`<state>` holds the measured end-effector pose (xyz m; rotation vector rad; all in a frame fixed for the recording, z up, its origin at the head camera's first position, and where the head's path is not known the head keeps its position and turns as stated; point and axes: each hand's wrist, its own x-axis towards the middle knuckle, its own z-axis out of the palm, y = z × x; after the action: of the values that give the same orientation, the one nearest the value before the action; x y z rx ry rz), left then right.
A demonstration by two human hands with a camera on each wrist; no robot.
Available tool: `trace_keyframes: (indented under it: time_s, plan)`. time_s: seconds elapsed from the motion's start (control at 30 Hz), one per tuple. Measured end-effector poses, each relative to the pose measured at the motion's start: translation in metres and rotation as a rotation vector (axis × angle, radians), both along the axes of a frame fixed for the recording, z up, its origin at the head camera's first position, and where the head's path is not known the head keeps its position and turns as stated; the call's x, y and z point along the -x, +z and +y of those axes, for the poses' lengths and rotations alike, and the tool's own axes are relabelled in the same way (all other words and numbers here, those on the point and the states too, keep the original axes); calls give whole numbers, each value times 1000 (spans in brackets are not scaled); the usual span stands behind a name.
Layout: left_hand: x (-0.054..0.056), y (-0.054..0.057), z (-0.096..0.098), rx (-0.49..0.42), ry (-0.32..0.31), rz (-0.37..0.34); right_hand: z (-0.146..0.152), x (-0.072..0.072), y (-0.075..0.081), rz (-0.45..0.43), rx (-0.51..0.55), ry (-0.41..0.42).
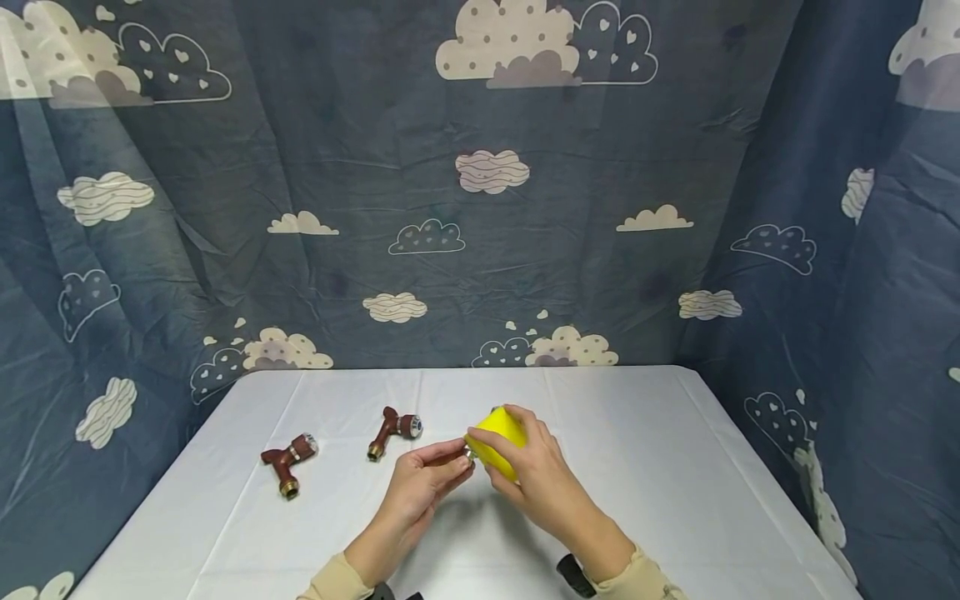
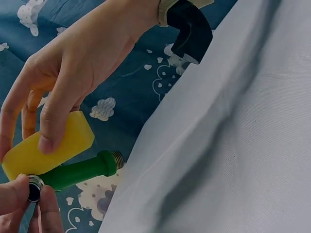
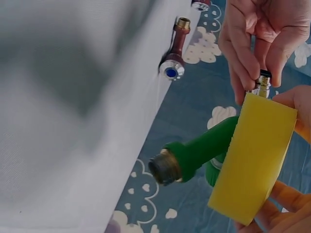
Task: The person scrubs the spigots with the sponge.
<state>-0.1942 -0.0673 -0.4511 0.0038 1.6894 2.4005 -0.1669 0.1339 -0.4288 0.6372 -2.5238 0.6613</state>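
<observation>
My left hand (image 1: 420, 492) pinches the shiny metal end (image 3: 262, 85) of a green angle valve (image 2: 82, 172) between thumb and fingertips. The valve is held above the table, its threaded outlet (image 3: 165, 167) pointing away from that hand. Curled around a yellow sponge (image 1: 498, 437), my right hand (image 1: 543, 475) keeps it against the side of the green body. In the head view, the sponge and fingers hide nearly all of the valve. Both wrist views show more of the green body, with the sponge covering part of it.
Two brown valves with metal ends lie on the white-covered table (image 1: 675, 517) to the left: one brown valve (image 1: 288, 467) farther left, another brown valve (image 1: 392, 432) nearer the hands. A blue cloud-patterned curtain (image 1: 337, 150) surrounds the table at the back and sides.
</observation>
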Motion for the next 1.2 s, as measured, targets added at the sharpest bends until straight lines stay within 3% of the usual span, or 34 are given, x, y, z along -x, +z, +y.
trace_keyframes:
  time_s: [0.27, 0.53, 0.8, 1.0, 1.2]
  plan:
    - [-1, 6, -3, -46, 35, 3, 12, -3, -6, 56, -40, -25]
    - [2, 10, -10, -55, 85, -1, 23, -3, -10, 48, -26, -56]
    - [1, 10, -6, -85, 73, -4, 20, 5, -13, 75, 112, -62]
    - [-1, 9, -3, -119, 72, -5, 3, 14, -10, 16, 243, -120]
    - [2, 9, -2, -105, 73, 5, -11, 19, -4, -3, 296, -111]
